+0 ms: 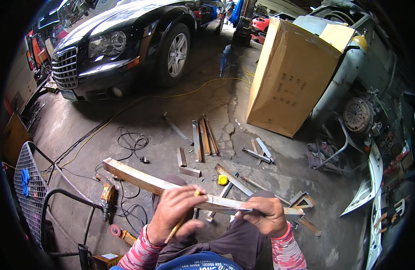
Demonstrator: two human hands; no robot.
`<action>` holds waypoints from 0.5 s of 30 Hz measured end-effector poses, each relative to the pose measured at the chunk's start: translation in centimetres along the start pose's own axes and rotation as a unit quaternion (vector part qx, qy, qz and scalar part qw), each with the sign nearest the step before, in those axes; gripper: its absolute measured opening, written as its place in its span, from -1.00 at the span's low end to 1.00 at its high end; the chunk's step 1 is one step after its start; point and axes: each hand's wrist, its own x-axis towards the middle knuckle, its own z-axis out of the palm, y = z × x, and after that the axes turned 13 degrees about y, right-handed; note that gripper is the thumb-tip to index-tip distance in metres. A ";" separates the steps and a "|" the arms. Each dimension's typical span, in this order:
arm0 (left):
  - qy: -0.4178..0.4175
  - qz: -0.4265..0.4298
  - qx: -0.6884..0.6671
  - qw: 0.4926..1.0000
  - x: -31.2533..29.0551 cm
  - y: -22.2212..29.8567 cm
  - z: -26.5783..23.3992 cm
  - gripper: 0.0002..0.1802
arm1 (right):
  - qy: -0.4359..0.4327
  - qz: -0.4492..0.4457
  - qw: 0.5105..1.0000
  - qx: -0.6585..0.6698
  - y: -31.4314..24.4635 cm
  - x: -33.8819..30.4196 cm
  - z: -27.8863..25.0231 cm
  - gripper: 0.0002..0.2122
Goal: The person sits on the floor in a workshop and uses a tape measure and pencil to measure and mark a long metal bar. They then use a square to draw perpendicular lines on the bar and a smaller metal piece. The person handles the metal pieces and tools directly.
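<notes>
A long, rusty square metal bar (140, 177) lies across in front of me, above my knees. My left hand (175, 211) is at its middle, the fingers laid against the bar, with a yellow-orange pencil (175, 230) tucked between fingers and thumb. My right hand (267, 213) is closed round the bar toward its right end, thumb on top. A dark flat metal edge shows by that thumb; whether it is a separate piece is unclear. Just beyond the bar, a yellow tape measure (222, 180) sits on the floor among cut metal pieces (234, 179).
More metal lengths (203, 137) lie ahead. An orange-yellow power tool (107, 196) and an angle grinder (122, 234) rest at left, near black cords (134, 143) and a metal-framed mesh chair (29, 193). Beyond are a black car (122, 49), a tall cardboard box (290, 76) and a gas cylinder (340, 78).
</notes>
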 end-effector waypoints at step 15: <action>0.231 -0.338 -0.227 0.884 -3.7 -0.6 -2.1 -0.84 | -0.081 0.059 0.956 -0.276 8.5 1.4 4.0 -0.24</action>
